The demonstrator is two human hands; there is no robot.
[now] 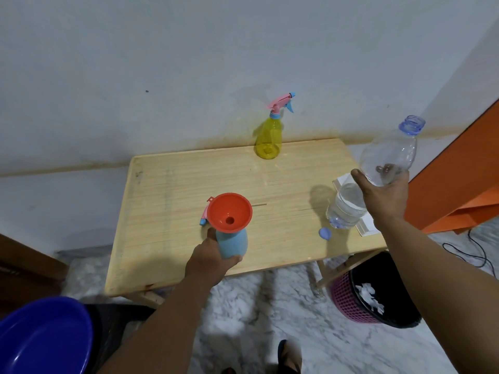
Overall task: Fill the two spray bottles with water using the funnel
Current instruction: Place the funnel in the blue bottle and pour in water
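My left hand (pixel 209 261) grips a light blue spray bottle (pixel 232 242) standing on the wooden table (pixel 167 201). A red funnel (pixel 229 211) sits in its neck. The pink spray head (pixel 204 215) lies just behind the funnel on the left. My right hand (pixel 384 197) holds a clear, uncapped plastic bottle (pixel 390 155) up at the table's right side, mouth tilted up and away; it looks nearly empty. A yellow spray bottle (pixel 268 139) with its pink trigger head on stands at the table's back edge.
A second clear water bottle (pixel 344 206) with water in it stands on a white pad (pixel 366 226) at the right edge, a blue cap (pixel 324 234) beside it. A pink basket bin (pixel 375 292) stands on the floor at right, a blue basin (pixel 43 336) at lower left.
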